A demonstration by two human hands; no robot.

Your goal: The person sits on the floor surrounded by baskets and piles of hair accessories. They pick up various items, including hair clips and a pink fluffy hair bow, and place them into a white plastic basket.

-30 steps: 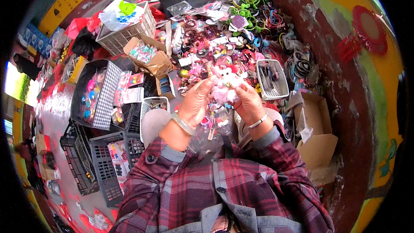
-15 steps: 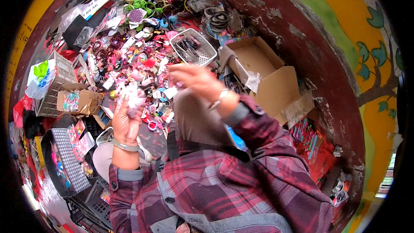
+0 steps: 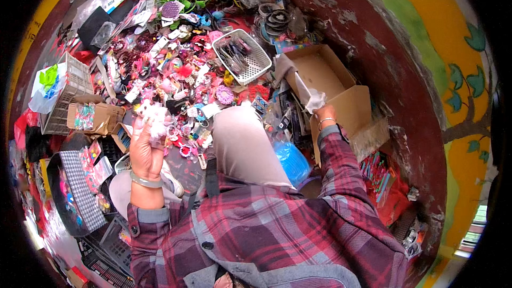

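- Resting in the left hand, a fluffy pale pink toy is gripped between the thumb and the raised fingers, and is held up in front of the pile of small hair ornaments.
- The right hand is stretched out to the side, at the cardboard box, just below the white wrapping at that box's near edge. Whether the wrapping is gripped or only touched cannot be told, as the fingers are partly hidden.
- A pale bangle is worn on the left wrist, and a thin band on the right one.
- Between the two arms, a knee is covered by grey-beige cloth. Beside it, on the right, a blue plastic-wrapped bundle is seen.
- Beyond the knee, dark thin items are held in a white basket, and a purple round ornament is set near its lower left corner.
- Green headbands are heaped at the far end of the pile.
- On the left, small packets are held in a brown carton, and a black box with a checked side is placed nearer.
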